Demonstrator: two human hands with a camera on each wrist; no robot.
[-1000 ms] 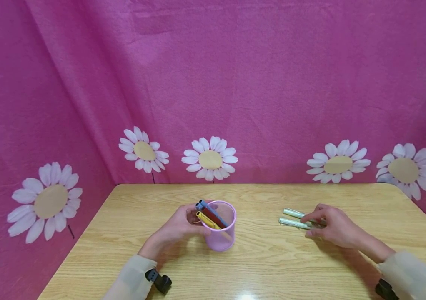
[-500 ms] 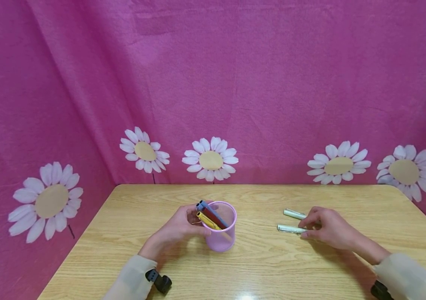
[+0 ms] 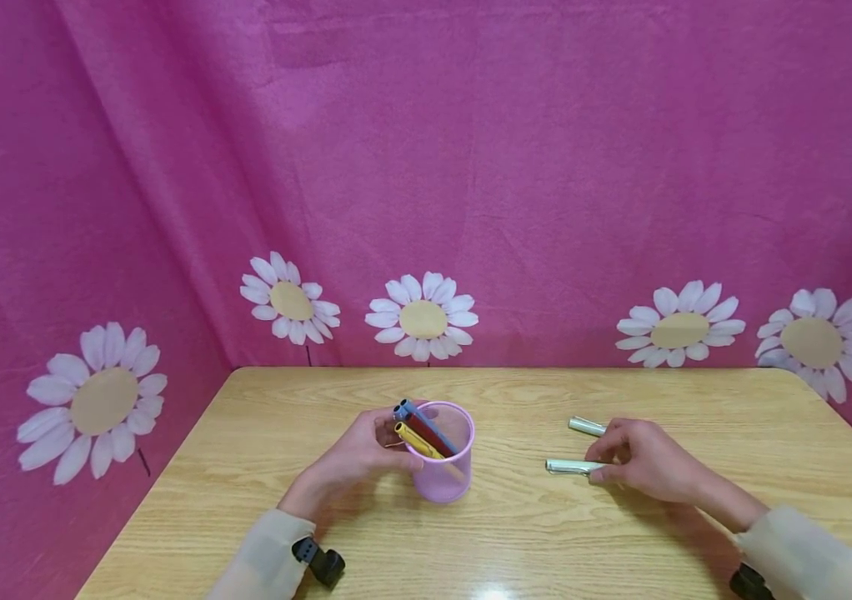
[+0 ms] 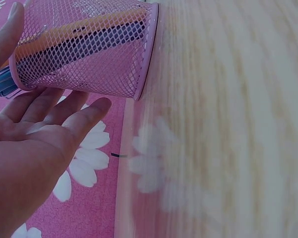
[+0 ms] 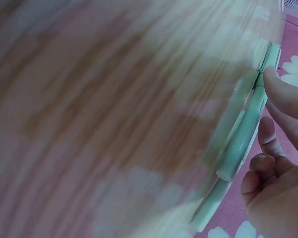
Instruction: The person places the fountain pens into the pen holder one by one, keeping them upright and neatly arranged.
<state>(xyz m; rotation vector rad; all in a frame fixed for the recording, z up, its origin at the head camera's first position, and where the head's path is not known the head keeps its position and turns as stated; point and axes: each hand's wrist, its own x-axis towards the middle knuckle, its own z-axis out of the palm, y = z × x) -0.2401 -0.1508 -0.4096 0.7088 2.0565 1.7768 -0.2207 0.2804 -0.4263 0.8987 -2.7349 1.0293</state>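
My left hand [image 3: 354,454] holds a pink mesh pen cup [image 3: 444,483] upright on the table, thumb on the near side and fingers on the far side. Blue pens [image 3: 426,423], a dark red pen [image 3: 435,437] and a yellow pen [image 3: 417,442] lean left inside it. Off to the right, my right hand [image 3: 647,462] pinches a pale green pen [image 3: 567,467] between thumb and forefinger, low at the tabletop; its clip end points left. Behind it lies a second pale green pen [image 3: 587,426], partly hidden by the fingers. In the right wrist view the gripped pen [image 5: 243,131] overlaps the other.
The wooden table [image 3: 501,550] reaches back to a pink cloth [image 3: 531,167] printed with white daisies, which also hangs along the left side. Bare wood separates the cup from the green pens. A dark wrist camera [image 3: 319,562] sits below the left sleeve.
My right hand has shifted slightly left and toward me, drawing the nearer green pen away from the other one. My left hand and the cup have stayed in place.
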